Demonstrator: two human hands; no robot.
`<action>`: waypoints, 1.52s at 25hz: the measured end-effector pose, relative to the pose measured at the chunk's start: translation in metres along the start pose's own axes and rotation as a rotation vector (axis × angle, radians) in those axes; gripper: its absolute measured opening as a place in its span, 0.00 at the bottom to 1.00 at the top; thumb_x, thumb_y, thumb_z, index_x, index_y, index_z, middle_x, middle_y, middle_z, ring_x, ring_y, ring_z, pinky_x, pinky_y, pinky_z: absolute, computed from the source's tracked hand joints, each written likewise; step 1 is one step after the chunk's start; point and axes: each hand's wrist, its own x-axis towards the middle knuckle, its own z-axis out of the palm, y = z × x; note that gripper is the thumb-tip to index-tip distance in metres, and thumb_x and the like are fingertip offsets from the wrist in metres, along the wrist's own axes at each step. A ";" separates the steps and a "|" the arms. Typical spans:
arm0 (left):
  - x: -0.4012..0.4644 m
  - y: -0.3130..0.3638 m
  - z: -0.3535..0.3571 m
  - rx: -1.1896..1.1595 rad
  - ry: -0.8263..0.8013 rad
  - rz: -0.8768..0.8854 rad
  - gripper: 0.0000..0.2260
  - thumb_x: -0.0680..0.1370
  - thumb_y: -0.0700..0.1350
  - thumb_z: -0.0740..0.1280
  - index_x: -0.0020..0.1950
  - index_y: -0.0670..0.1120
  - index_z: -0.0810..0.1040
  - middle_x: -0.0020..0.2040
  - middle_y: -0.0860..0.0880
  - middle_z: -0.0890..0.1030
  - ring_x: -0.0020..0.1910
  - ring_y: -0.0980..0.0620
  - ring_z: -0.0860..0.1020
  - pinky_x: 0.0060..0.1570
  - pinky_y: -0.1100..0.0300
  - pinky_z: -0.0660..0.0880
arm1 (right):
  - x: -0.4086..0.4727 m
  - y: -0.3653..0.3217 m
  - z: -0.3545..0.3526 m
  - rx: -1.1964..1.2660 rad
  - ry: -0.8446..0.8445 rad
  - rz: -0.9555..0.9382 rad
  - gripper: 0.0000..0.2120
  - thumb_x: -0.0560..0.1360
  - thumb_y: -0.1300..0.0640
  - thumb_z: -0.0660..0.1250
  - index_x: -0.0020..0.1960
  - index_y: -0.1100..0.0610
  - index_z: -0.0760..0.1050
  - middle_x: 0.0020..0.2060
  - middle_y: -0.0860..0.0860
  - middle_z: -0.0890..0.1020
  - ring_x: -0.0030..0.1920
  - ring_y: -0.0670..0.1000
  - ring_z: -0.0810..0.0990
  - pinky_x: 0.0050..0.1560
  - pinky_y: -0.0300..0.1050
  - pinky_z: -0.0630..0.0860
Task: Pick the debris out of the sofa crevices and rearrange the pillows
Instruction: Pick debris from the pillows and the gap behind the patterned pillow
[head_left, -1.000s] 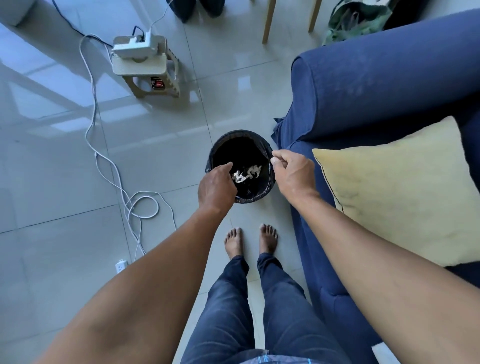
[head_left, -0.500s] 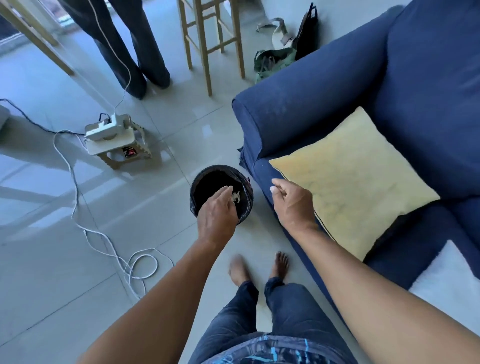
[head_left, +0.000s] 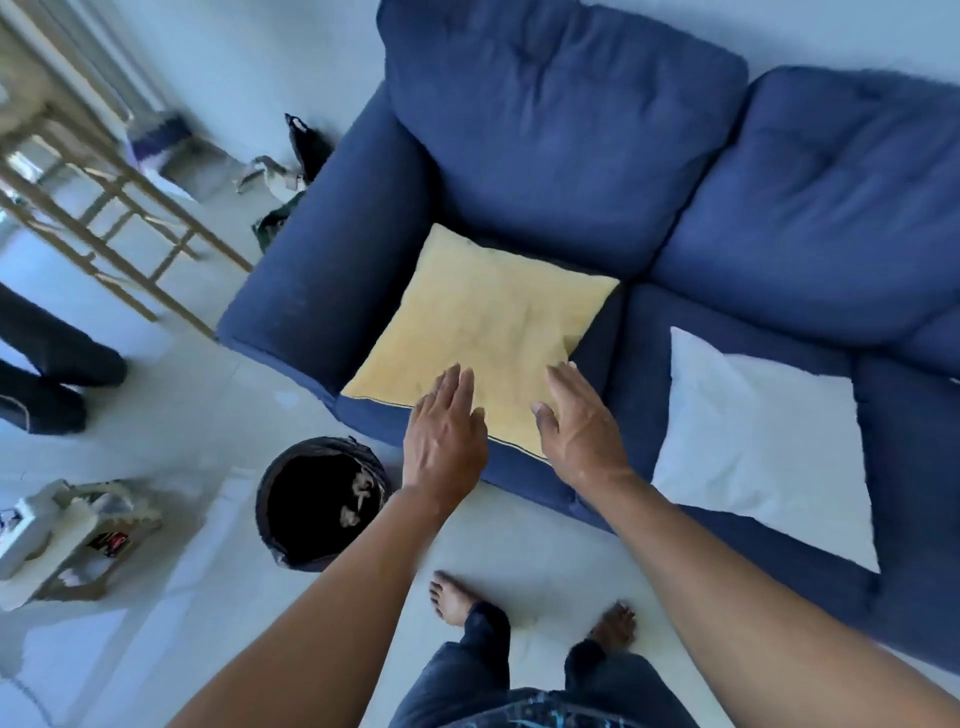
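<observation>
Gone from over the bin (head_left: 291, 519), now reaching with left hand (head_left: 441, 436) and right hand (head_left: 576, 426) above yellow pillow (head_left: 483, 322) on sofa (head_left: 571, 130); fingers straight, spread wide, holding nothing.

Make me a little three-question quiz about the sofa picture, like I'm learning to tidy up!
1. True or false: the yellow pillow lies flat on the blue sofa seat.
2. Which hand is nearer the black bin? A) left hand B) right hand
3. Fill in: the pillow beside the yellow one, the white pillow, is ____ in colour.

Key:
1. True; it lies flat by the armrest.
2. A; the bin stands on the floor to the left of the left hand. Both hands are open, reaching over the yellow pillow's near edge.
3. White.
</observation>
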 end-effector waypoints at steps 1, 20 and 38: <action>0.003 0.023 0.009 0.017 -0.025 0.050 0.24 0.83 0.46 0.59 0.79 0.44 0.60 0.80 0.45 0.60 0.79 0.47 0.58 0.75 0.51 0.59 | -0.008 0.019 -0.015 0.010 0.038 0.021 0.25 0.82 0.58 0.62 0.77 0.61 0.63 0.78 0.55 0.63 0.80 0.53 0.56 0.78 0.46 0.57; -0.038 0.413 0.193 0.142 -0.345 0.709 0.29 0.83 0.51 0.56 0.81 0.46 0.50 0.82 0.46 0.48 0.81 0.48 0.46 0.78 0.53 0.45 | -0.189 0.350 -0.239 0.004 0.406 0.554 0.27 0.83 0.54 0.60 0.79 0.57 0.57 0.80 0.52 0.55 0.81 0.51 0.51 0.78 0.46 0.56; 0.061 0.529 0.368 0.226 -0.643 0.805 0.28 0.83 0.49 0.59 0.80 0.44 0.56 0.81 0.44 0.55 0.80 0.46 0.52 0.77 0.50 0.54 | -0.129 0.553 -0.215 0.182 0.183 0.860 0.28 0.83 0.52 0.60 0.80 0.54 0.56 0.80 0.49 0.57 0.80 0.49 0.56 0.74 0.47 0.64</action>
